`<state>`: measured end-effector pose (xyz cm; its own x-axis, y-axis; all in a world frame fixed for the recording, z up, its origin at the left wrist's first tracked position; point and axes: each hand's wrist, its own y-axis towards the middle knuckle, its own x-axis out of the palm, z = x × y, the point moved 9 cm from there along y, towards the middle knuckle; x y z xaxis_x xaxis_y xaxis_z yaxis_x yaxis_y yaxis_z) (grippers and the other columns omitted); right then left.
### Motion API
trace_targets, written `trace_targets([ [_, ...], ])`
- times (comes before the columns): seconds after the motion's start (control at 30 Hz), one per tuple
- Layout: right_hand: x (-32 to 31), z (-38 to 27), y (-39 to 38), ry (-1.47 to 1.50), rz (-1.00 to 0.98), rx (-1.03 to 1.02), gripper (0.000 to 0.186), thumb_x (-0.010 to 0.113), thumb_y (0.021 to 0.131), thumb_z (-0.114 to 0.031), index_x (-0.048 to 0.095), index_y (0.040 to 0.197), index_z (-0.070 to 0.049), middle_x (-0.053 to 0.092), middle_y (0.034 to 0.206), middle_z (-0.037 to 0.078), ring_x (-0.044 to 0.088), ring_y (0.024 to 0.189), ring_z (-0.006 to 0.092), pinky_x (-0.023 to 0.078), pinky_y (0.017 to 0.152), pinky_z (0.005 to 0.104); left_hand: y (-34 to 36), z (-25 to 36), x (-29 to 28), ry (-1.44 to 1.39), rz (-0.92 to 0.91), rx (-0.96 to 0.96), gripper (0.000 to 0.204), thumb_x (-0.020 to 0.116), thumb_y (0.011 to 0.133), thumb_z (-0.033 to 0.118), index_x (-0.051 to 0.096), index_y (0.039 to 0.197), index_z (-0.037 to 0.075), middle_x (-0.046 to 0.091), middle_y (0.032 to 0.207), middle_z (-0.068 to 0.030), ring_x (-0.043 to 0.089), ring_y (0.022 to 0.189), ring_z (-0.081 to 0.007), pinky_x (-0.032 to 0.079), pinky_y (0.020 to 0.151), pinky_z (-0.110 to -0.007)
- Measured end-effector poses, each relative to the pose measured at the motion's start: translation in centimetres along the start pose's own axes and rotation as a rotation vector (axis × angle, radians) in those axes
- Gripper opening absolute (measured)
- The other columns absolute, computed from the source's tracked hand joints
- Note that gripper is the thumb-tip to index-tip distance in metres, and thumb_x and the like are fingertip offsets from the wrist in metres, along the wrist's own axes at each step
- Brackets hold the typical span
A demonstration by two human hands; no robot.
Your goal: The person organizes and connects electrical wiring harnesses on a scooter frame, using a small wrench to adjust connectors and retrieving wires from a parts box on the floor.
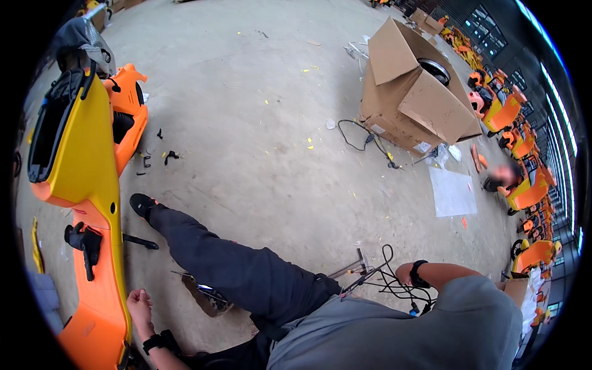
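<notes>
My left hand [140, 306] has its fingers curled in, close beside the edge of the long orange and yellow body of a scooter [98, 317]. Whether anything lies inside those fingers is hidden. On the orange panel further up rests a black object [90, 248], its kind unclear. A dark stand-like bar [140, 241] sticks out from the scooter's side. My right hand [404, 273] is at the lower right, near a tangle of black cables [387, 285]; its fingers are mostly out of sight, so I cannot tell whether it grips them.
A big open cardboard box [412, 92] with a round part inside stands at the far right. Small black pieces [171, 158] lie near my outstretched leg [228, 265]. An open carton with parts [213, 299] sits below it. Orange and yellow scooters [533, 185] line the right side.
</notes>
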<state>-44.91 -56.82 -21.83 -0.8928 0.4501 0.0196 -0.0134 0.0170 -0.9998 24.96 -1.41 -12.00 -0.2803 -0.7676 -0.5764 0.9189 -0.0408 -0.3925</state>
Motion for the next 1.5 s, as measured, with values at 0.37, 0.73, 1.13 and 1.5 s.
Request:
trace_targets([
  [0.37, -4.1, 12.2, -5.0, 0.433, 0.659, 0.696, 0.021, 0.059, 0.076, -0.015, 0.072, 0.089, -0.005, 0.069, 0.099, 0.019, 0.067, 0.094, 0.0322, 0.055, 0.08, 0.0406, 2.3, -3.7, 0.5, 0.1, -0.042, -0.043, 0.015, 0.056, 0.095, 0.017, 0.06, 0.092, 0.003, 0.057, 0.071, -0.0032, 0.052, 0.055, -0.0105, 0.041, 0.05, -0.024],
  [0.73, -13.6, 22.1, -10.3, 0.592, 1.051, 0.878, 0.023, 0.056, 0.081, -0.01, 0.069, 0.097, 0.0, 0.064, 0.106, 0.023, 0.065, 0.098, 0.0348, 0.053, 0.084, 0.0417, 5.4, -9.2, 0.2, 0.776, -0.053, 0.378, 0.026, 0.047, 0.098, 0.027, 0.061, 0.109, 0.008, 0.064, 0.098, -0.0079, 0.061, 0.089, -0.0183, 0.05, 0.077, -0.03],
  [1.13, -33.1, 8.8, -5.8, 0.351, 1.353, 0.084, 0.014, 0.052, 0.078, -0.008, 0.059, 0.09, -0.006, 0.065, 0.079, 0.02, 0.063, 0.079, 0.0405, 0.048, 0.067, 0.0507, -3.2, -5.3, 7.7, 0.424, -0.253, 0.217, 0.019, 0.05, 0.096, 0.017, 0.059, 0.108, 0.005, 0.062, 0.102, -0.0076, 0.059, 0.091, -0.0212, 0.049, 0.082, -0.035],
  [1.5, -43.2, 1.3, -5.7, 0.425, 1.538, -0.106, 0.017, 0.058, 0.084, -0.019, 0.061, 0.088, -0.003, 0.066, 0.082, 0.02, 0.062, 0.082, 0.0405, 0.048, 0.072, 0.0503, -3.2, -6.6, 5.2, -0.052, -0.286, 0.074, 0.034, 0.048, 0.099, 0.029, 0.054, 0.124, 0.007, 0.059, 0.111, -0.0055, 0.057, 0.099, -0.0164, 0.048, 0.085, -0.033],
])
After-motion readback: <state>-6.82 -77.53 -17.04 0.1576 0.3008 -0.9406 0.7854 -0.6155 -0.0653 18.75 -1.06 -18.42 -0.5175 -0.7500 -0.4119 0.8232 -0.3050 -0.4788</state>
